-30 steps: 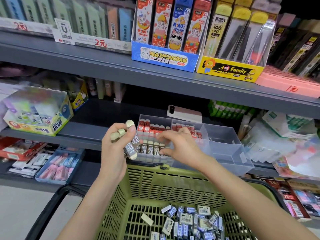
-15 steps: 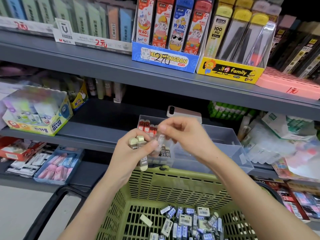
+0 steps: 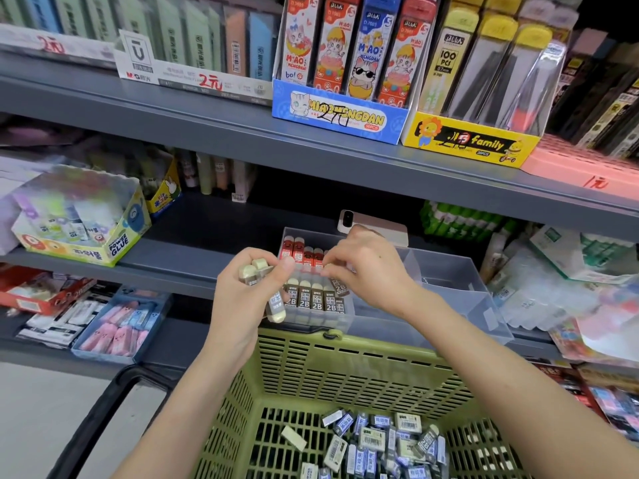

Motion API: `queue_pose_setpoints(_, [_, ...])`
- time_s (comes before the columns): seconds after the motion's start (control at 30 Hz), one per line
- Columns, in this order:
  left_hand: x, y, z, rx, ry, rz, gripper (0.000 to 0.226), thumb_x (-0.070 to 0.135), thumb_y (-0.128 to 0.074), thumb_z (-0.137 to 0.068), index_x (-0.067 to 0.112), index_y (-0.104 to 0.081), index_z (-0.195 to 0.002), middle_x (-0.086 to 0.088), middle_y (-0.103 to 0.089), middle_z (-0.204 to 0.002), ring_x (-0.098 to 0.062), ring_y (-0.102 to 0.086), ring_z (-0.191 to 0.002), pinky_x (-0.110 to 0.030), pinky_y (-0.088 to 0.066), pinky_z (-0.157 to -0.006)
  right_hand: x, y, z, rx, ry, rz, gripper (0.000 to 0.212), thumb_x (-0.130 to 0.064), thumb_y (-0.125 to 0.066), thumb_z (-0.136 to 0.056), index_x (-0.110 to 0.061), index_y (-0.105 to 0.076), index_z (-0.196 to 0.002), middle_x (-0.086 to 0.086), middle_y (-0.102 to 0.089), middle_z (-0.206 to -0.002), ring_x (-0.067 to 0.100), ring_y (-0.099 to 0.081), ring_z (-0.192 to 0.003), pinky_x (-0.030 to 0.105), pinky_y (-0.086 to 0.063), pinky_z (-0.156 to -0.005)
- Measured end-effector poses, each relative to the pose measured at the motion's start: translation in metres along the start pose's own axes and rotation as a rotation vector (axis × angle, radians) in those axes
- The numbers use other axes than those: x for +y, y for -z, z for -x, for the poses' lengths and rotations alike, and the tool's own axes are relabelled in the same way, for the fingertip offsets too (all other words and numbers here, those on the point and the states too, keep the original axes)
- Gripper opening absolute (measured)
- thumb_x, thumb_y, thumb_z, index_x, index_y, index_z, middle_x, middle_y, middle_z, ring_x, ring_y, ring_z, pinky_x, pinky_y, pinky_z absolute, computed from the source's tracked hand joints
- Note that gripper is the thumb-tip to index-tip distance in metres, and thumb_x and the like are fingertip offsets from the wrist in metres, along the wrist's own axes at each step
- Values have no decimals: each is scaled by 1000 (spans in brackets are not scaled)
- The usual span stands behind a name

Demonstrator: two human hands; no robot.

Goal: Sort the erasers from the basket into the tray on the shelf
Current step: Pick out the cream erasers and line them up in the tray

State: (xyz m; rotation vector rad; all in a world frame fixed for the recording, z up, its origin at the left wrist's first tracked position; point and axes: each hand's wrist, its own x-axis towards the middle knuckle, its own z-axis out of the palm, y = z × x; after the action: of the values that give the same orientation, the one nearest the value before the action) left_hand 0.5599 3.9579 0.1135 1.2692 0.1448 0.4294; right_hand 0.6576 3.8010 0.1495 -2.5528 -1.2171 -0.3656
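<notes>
My left hand (image 3: 247, 299) grips a small bunch of dark-sleeved erasers (image 3: 273, 302) in front of the clear plastic tray (image 3: 460, 299) on the middle shelf. My right hand (image 3: 366, 267) hovers over the tray's left compartment and pinches a 2B eraser (image 3: 340, 288) at the right end of the front row. That compartment holds a back row of red-sleeved erasers (image 3: 301, 252) and a front row of dark 2B erasers (image 3: 311, 299). The tray's right compartments look empty. Below, the green basket (image 3: 345, 371) holds several loose erasers (image 3: 380, 440).
A phone (image 3: 377, 224) lies behind the tray. A glue display box (image 3: 83, 229) stands at the left of the shelf, green packs (image 3: 460, 219) and bagged goods (image 3: 570, 281) at the right. Lead boxes (image 3: 342, 108) fill the upper shelf. A blue tray of pink erasers (image 3: 121, 326) sits below.
My right hand took an eraser from the bunch in my left hand and has moved down over the tray's front row with it. My left hand has stayed near the tray.
</notes>
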Motion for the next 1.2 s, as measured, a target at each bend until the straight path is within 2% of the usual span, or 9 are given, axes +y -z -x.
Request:
queue_pose_setpoints(0.1, [0,1,0,4,-8,-12,22,42,-75,-63,25,-62,-67,8,-59,-59,-7,-58,-51,-19,-47,-50,3,-6,1,-49,-46,-16,17,-35,-66,-83,-20,-75,-84,-4,-67,-73,12,-42,-76,26,-27,-65])
queue_pose_setpoints(0.33, [0,1,-1,5,11,-14,25,46,-76,-60,26,-63,-67,9,-60,-63,-7,-58,-53,-20,-49,-52,10,-11,18,-115,-336,-273,15,-34,-73,-78,-25,-62,-77,-9,-68,-77,8,-60,-82,28,-42,-85])
queue_pose_setpoints(0.5, [-2,-2,0,7,33,6,26,54,-73,-60,30,-65,-66,8,-59,-59,-7,-58,-52,-22,-51,-52,15,-13,26,-15,-274,-124,19,-38,-74,-75,-20,-76,-82,-7,-68,-90,16,-49,-93,36,-35,-88])
queue_pose_setpoints(0.7, [-3,1,-6,87,137,119,38,68,-65,-59,31,-60,-60,8,-54,-54,-8,-57,-48,-22,-50,-50,0,-11,18,-14,-254,184,20,-39,-67,-82,-27,-74,-96,-4,-59,-89,19,-47,-93,28,-28,-79])
queue_pose_setpoints(0.77, [-3,2,-8,109,158,168,42,71,-65,-56,30,-57,-58,8,-50,-53,-7,-54,-48,-22,-47,-49,-19,-8,21,93,-276,-95,19,-40,-66,-82,-24,-74,-88,-7,-63,-83,12,-50,-84,27,-34,-78])
queue_pose_setpoints(0.87, [-3,3,-9,114,145,241,41,70,-65,-57,30,-56,-57,8,-47,-54,-5,-49,-49,-21,-44,-50,-57,-5,23,-15,-351,-661,27,-50,-61,-79,-25,-70,-75,-10,-66,-72,0,-56,-68,15,-43,-64])
queue_pose_setpoints(1.0, [-3,1,-5,125,67,197,41,70,-62,-62,29,-54,-61,8,-46,-55,-5,-45,-51,-20,-42,-50,-84,-15,22,-84,-405,-681,21,-40,-66,-81,-20,-68,-74,-9,-61,-68,-2,-52,-62,18,-48,-63])
queue_pose_setpoints(1.1, [-5,3,-5,162,15,124,36,67,-60,-66,31,-55,-62,10,-47,-58,-5,-45,-56,-22,-42,-53,-86,-15,21,-26,-496,-909,11,-25,-68,-83,-16,-66,-78,-9,-61,-71,-4,-52,-63,13,-46,-64])
queue_pose_setpoints(1.2, [-6,7,-9,189,44,96,35,66,-59,-65,31,-58,-65,11,-53,-58,-5,-53,-56,-19,-46,-53,-71,-4,17,102,-607,-1140,9,-15,-69,-83,-9,-62,-81,5,-66,-79,10,-58,-69,21,-50,-68])
